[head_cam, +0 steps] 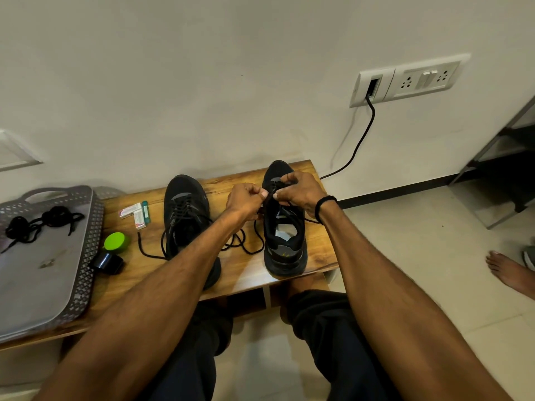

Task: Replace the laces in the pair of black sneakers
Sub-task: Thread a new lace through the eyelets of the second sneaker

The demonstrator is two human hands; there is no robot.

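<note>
- Mostly hidden behind the two hands are the upper eyelets of the sneaker (285, 244) at the right end of the wooden bench (240, 273); which eyelet is being worked cannot be told.
- The left hand (244, 198) has its fingers curled, thumb and forefinger pinching a black lace (246, 246) just above the tongue.
- The right hand (298, 189), with a dark band (324, 206) at its wrist, is curled likewise and pinches the same lace from the other side, so the fingertips of both hands nearly meet.
- Loose lengths of this lace loop over the bench between the two shoes.
- The other sneaker (185, 209) stands to the left, toe to the wall, already laced; the left forearm crosses over its heel and covers it.
- Small printed packets (135, 213) lie beside that shoe; their wording is too small to read.
- A green round thing (116, 241) and a black one (107, 263) sit near the bench's front; what they are is unclear.
- A grey tray (86, 256), cut off at the left edge, holds a tangle of black laces (37, 224).
- A black cable (359, 140) runs down from a wall socket (405, 79) to behind the bench.
- A bare foot (506, 270) on the floor is cut off at the right edge.
</note>
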